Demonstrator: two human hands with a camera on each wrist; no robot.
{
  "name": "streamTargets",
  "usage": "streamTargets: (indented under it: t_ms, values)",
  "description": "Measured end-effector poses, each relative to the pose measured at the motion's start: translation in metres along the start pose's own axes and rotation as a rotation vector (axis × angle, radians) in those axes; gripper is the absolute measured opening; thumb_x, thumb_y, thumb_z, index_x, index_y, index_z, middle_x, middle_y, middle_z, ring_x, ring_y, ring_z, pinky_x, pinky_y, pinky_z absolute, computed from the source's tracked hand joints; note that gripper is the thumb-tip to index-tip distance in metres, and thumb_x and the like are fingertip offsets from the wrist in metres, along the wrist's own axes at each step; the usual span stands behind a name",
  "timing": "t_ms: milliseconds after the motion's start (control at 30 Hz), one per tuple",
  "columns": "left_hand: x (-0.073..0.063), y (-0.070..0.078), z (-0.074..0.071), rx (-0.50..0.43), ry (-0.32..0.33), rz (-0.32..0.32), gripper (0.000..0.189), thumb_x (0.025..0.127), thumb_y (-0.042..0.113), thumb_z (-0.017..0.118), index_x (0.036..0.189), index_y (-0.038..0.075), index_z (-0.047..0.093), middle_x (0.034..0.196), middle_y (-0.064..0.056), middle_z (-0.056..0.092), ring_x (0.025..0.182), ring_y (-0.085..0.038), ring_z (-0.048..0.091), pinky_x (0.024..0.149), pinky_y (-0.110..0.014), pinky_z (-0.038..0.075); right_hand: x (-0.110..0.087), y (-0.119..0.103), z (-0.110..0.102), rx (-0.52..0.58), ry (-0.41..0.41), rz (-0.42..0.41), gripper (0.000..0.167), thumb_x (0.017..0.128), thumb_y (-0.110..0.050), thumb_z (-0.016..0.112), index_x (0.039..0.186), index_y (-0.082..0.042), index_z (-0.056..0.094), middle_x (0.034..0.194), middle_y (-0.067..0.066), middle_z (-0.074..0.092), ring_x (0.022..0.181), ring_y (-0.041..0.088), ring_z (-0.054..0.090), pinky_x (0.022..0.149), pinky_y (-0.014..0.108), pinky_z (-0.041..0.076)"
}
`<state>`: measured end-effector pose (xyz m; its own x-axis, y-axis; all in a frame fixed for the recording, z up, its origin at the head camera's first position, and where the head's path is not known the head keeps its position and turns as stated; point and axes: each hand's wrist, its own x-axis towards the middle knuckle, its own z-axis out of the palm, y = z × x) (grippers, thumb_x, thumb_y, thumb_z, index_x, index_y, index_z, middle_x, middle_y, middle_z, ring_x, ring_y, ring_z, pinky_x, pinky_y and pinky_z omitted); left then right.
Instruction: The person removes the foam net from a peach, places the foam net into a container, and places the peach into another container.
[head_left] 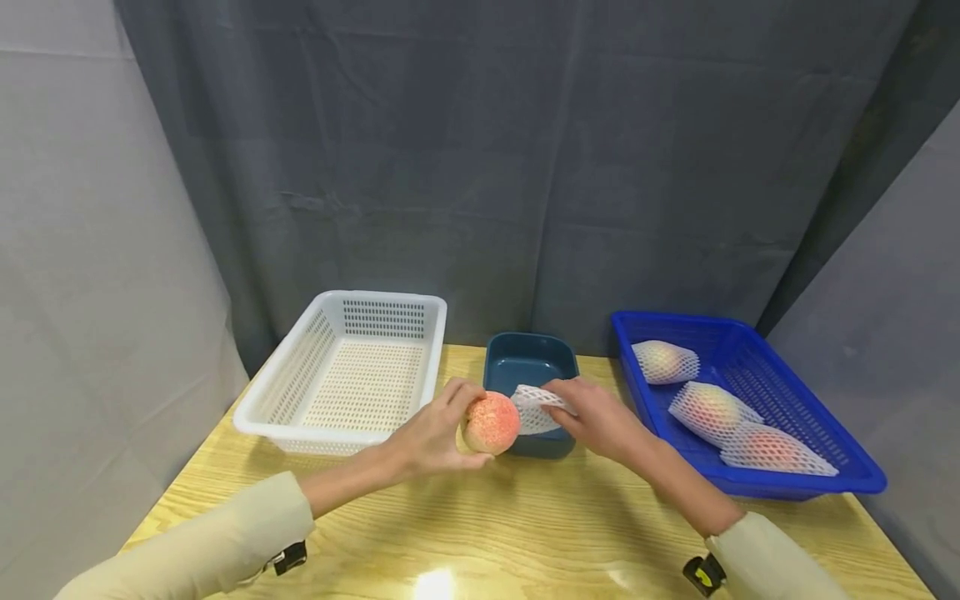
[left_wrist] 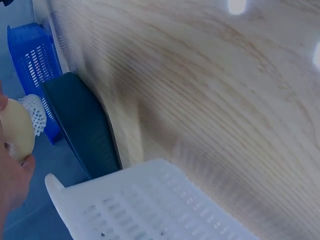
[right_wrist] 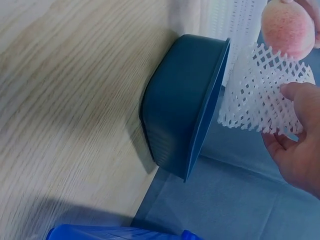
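Note:
My left hand (head_left: 438, 429) grips a pink and yellow peach (head_left: 492, 423) between thumb and fingers, close to the table's middle. Just right of it, a white foam net sleeve (head_left: 534, 408) is pinched by my right hand (head_left: 600, 417). In the right wrist view the net (right_wrist: 262, 90) hangs wide at its end, with the peach (right_wrist: 287, 27) right at its edge and the fruit's whole round side bare. Both hands are above the front of a dark teal bin (head_left: 528, 354). The left wrist view catches only part of the peach (left_wrist: 17, 127) at its border.
A white perforated basket (head_left: 360, 375) stands on the left of the wooden table (head_left: 480, 533). To the right, a blue basket (head_left: 750, 400) holds several net-wrapped fruits (head_left: 712, 412). Grey curtains (head_left: 420, 167) hang behind and on both sides.

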<state>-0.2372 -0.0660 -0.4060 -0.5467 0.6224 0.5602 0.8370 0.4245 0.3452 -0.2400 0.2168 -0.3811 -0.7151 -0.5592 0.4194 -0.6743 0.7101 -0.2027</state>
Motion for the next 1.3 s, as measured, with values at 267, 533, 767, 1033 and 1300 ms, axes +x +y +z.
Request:
streamTargets:
  t_ms: [267, 533, 767, 1033, 1300]
  values:
    - [-0.002, -0.007, -0.015, 0.014, 0.029, -0.016, 0.076, 0.067, 0.025, 0.091, 0.127, 0.01, 0.048, 0.122, -0.005, 0.049, 0.103, -0.017, 0.058, 0.085, -0.028, 0.054, 0.011, 0.011, 0.01, -0.02, -0.016, 0.013, 0.018, 0.093, -0.01, 0.072, 0.109, -0.004, 0.069, 0.092, 0.003, 0.069, 0.083, 0.021, 0.062, 0.073, 0.041, 0.053]
    - [-0.011, -0.016, -0.025, 0.061, 0.052, -0.051, 0.077, 0.064, 0.026, 0.092, 0.123, 0.008, 0.047, 0.12, -0.007, 0.048, 0.1, -0.018, 0.059, 0.083, -0.029, 0.055, 0.019, 0.018, 0.023, -0.052, -0.021, 0.017, 0.022, 0.089, -0.009, 0.076, 0.109, -0.005, 0.069, 0.094, 0.004, 0.07, 0.082, 0.021, 0.06, 0.069, 0.037, 0.052]
    - [-0.019, -0.023, -0.035, 0.059, 0.061, -0.093, 0.077, 0.065, 0.024, 0.092, 0.126, 0.008, 0.047, 0.122, -0.008, 0.048, 0.102, -0.02, 0.059, 0.083, -0.032, 0.056, 0.025, 0.025, 0.038, -0.069, 0.016, 0.026, 0.022, 0.083, -0.006, 0.08, 0.1, -0.009, 0.066, 0.09, 0.002, 0.068, 0.076, 0.02, 0.055, 0.064, 0.033, 0.047]
    - [-0.027, -0.033, -0.044, 0.054, 0.075, -0.122, 0.077, 0.066, 0.022, 0.091, 0.127, 0.008, 0.047, 0.123, -0.01, 0.048, 0.099, -0.021, 0.06, 0.08, -0.032, 0.056, 0.029, 0.034, 0.055, -0.088, -0.001, 0.033, 0.024, 0.082, -0.009, 0.081, 0.099, -0.009, 0.065, 0.09, 0.002, 0.062, 0.079, 0.022, 0.054, 0.066, 0.036, 0.048]
    - [-0.031, -0.04, -0.051, 0.074, 0.08, -0.151, 0.076, 0.068, 0.025, 0.09, 0.127, 0.006, 0.047, 0.124, -0.013, 0.049, 0.101, -0.023, 0.06, 0.081, -0.032, 0.056, 0.027, 0.037, 0.063, -0.094, -0.096, 0.071, 0.024, 0.082, -0.012, 0.083, 0.098, -0.009, 0.065, 0.087, 0.002, 0.061, 0.076, 0.021, 0.053, 0.065, 0.036, 0.047]
